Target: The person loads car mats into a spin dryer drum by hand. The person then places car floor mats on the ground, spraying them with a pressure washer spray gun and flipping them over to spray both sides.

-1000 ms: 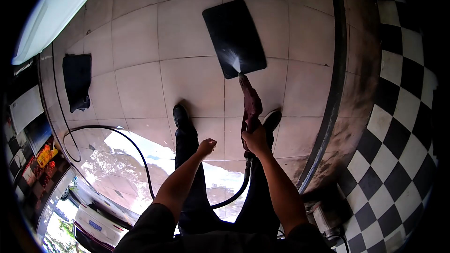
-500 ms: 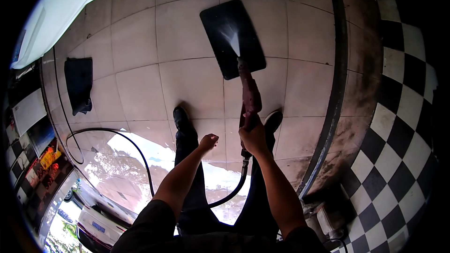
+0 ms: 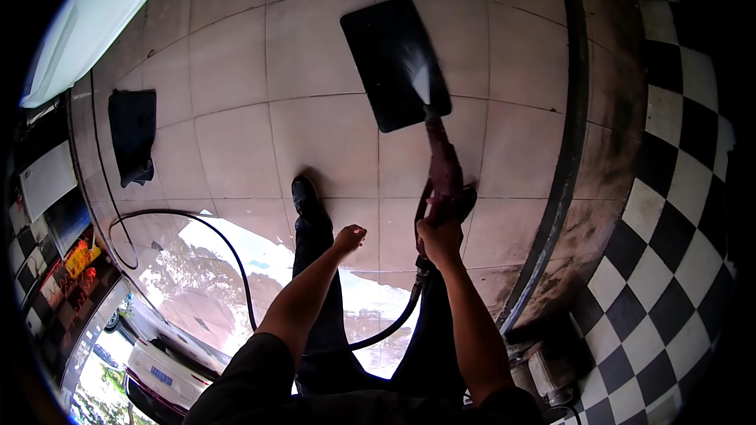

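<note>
My right hand [image 3: 441,241] is wrapped round the handle of a dark reddish pressure washer gun [image 3: 446,164]. From its nozzle a white fan of water [image 3: 420,79] strikes a black rectangular car mat [image 3: 386,47] lying flat on the tiles. A black hose [image 3: 398,323] runs from the bottom of the gun across my legs to the left. My left hand [image 3: 350,238] hangs in the air over the floor with its fingers curled in, and nothing shows in it.
A second dark mat or cloth [image 3: 132,135], folded at one end, lies on the left. The hose [image 3: 228,244] loops over wet tiles there. A white car [image 3: 102,24] stands at upper left. A dark floor channel [image 3: 571,110] and a checkered wall [image 3: 669,252] are on the right.
My right hand has swung the gun to the right, and the water now strikes nearer the mat's right edge. My left hand stays where it was.
</note>
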Motion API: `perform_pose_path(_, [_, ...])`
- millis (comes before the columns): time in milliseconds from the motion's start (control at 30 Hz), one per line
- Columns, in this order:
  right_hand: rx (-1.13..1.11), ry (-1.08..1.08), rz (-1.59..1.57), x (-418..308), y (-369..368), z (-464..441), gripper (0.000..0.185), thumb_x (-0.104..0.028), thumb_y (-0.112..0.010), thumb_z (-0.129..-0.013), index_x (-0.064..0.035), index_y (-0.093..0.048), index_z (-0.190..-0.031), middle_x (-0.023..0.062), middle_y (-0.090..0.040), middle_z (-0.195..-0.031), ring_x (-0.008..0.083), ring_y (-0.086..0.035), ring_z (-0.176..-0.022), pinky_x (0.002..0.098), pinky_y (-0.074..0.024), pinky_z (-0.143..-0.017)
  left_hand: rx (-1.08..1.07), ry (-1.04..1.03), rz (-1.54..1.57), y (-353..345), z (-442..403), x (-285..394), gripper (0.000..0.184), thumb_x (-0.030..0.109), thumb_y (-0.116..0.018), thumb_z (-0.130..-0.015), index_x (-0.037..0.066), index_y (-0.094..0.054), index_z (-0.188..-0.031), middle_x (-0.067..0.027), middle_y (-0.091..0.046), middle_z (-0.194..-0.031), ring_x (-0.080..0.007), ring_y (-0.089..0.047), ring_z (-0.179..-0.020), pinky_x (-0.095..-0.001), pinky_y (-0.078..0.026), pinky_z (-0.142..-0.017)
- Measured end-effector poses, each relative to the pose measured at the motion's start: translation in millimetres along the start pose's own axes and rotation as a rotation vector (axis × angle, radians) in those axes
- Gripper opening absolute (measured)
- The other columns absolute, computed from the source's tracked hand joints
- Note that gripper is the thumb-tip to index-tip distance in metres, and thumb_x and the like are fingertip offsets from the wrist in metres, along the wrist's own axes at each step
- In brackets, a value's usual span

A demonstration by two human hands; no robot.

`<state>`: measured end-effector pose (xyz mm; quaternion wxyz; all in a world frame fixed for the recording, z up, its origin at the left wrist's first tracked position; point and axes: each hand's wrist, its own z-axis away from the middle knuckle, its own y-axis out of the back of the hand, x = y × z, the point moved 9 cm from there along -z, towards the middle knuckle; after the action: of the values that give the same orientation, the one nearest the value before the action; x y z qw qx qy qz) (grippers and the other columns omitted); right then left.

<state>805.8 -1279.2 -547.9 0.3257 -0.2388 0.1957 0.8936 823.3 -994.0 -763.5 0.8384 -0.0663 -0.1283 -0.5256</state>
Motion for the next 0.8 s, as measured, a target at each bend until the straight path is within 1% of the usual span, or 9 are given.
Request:
perform_pose_path(100, [-0.126, 0.025, 0.015, 24.2, -27.9, -17.3, 0.040, -0.003, -0.054, -0.066, -0.0052, -0.048, -0.105, 0.0086, -0.051, -0.064, 0.0175, -0.053, -0.047, 0.0296, -0.0427, -0.043, 0.007, 0.008, -0.016, 2.3, 0.6, -0.1, 0.034, 0.032, -0.053, -0.082, 0.000, -0.058, -0.092, -0.0071, -0.061, -0.074, -0.0158, -0.060, -0.061, -0.0288, -0.048, -0.058])
perform_pose_path(167, [-0.134, 0.089, 0.107, 29.5, -39.0, -23.6, 0.040, -0.006, -0.056, -0.066, -0.0023, -0.049, -0.104, 0.0118, -0.056, -0.072, 0.0217, -0.057, -0.056, 0.0320, -0.0457, -0.051, -0.030, 0.037, -0.027, -0.8, -2.8, -3.7, 0.028, 0.029, -0.052, -0.084, 0.004, -0.056, -0.094, -0.0051, -0.059, -0.078, -0.0123, -0.055, -0.065, -0.0246, -0.045, -0.056])
perform_pose_path(267, [-0.184, 0.118, 0.114, 31.0, -43.9, -21.8, 0.041, -0.006, -0.056, -0.066, -0.0021, -0.048, -0.105, 0.0118, -0.055, -0.070, 0.0219, -0.056, -0.053, 0.0318, -0.0453, -0.050, 0.004, 0.009, 0.007, 0.8, -7.2, 5.0, 0.031, 0.031, -0.054, -0.083, 0.002, -0.057, -0.094, -0.0065, -0.060, -0.076, -0.0136, -0.057, -0.063, -0.0264, -0.046, -0.057])
perform_pose_path(333, [-0.210, 0.074, 0.043, 30.9, -41.7, -19.7, 0.043, 0.002, -0.052, -0.068, 0.0017, -0.044, -0.111, 0.0025, -0.048, -0.056, 0.0096, -0.047, -0.043, 0.0241, -0.0384, -0.042, 0.046, -0.007, 0.051, 4.3, -17.1, 13.6, 0.033, 0.032, -0.056, -0.082, 0.001, -0.058, -0.092, -0.0076, -0.061, -0.074, -0.0148, -0.059, -0.061, -0.0281, -0.047, -0.057])
perform_pose_path(433, [-0.166, 0.020, -0.155, 25.1, -23.2, -17.1, 0.042, 0.001, -0.054, -0.069, 0.0009, -0.044, -0.110, 0.0030, -0.049, -0.058, 0.0108, -0.048, -0.045, 0.0249, -0.0401, -0.044, 0.054, 0.005, 0.096, 9.1, -56.8, 19.2, 0.032, 0.031, -0.060, -0.080, 0.001, -0.058, -0.092, -0.0074, -0.061, -0.075, -0.0144, -0.057, -0.059, -0.0282, -0.047, -0.055])
perform_pose_path(567, [-0.197, 0.058, -0.092, 16.1, -21.2, -16.5, 0.041, -0.002, -0.056, -0.071, -0.0005, -0.043, -0.110, 0.0032, -0.052, -0.060, 0.0106, -0.050, -0.047, 0.0234, -0.0419, -0.047, 0.274, -0.112, 0.164, 35.1, -132.6, 46.5, 0.040, 0.033, -0.066, -0.076, 0.003, -0.055, -0.100, -0.0082, -0.061, -0.081, -0.0150, -0.055, -0.062, -0.0283, -0.045, -0.053])
perform_pose_path(600, [-0.197, 0.121, 0.014, 16.6, -23.7, -17.9, 0.040, -0.004, -0.057, -0.073, -0.0011, -0.043, -0.110, 0.0027, -0.053, -0.061, 0.0103, -0.050, -0.048, 0.0228, -0.0419, -0.048, 0.274, -0.057, 0.158, 37.0, -138.7, 61.6, 0.042, 0.034, -0.066, -0.076, 0.003, -0.053, -0.103, -0.0083, -0.060, -0.084, -0.0154, -0.054, -0.063, -0.0282, -0.045, -0.054])
perform_pose_path(633, [-0.204, 0.103, -0.106, 14.2, -29.3, -16.7, 0.039, -0.002, -0.056, -0.075, -0.0041, -0.046, -0.112, -0.0013, -0.047, -0.055, 0.0058, -0.046, -0.044, 0.0217, -0.0380, -0.043, 0.272, -0.001, 0.152, 38.3, -144.7, 73.9, 0.045, 0.034, -0.066, -0.076, 0.004, -0.052, -0.106, -0.0085, -0.060, -0.086, -0.0158, -0.054, -0.065, -0.0280, -0.045, -0.055])
perform_pose_path(800, [-0.189, 0.047, -0.236, 27.9, -18.4, -23.6, 0.037, -0.002, -0.059, -0.074, -0.0027, -0.046, -0.109, -0.0008, -0.048, -0.057, 0.0055, -0.047, -0.045, 0.0195, -0.0370, -0.042, 0.306, -0.004, 0.107, 37.3, -189.8, 83.4, 0.049, 0.034, -0.066, -0.076, 0.004, -0.050, -0.112, -0.0094, -0.059, -0.093, -0.0177, -0.055, -0.081, -0.0298, -0.046, -0.068])
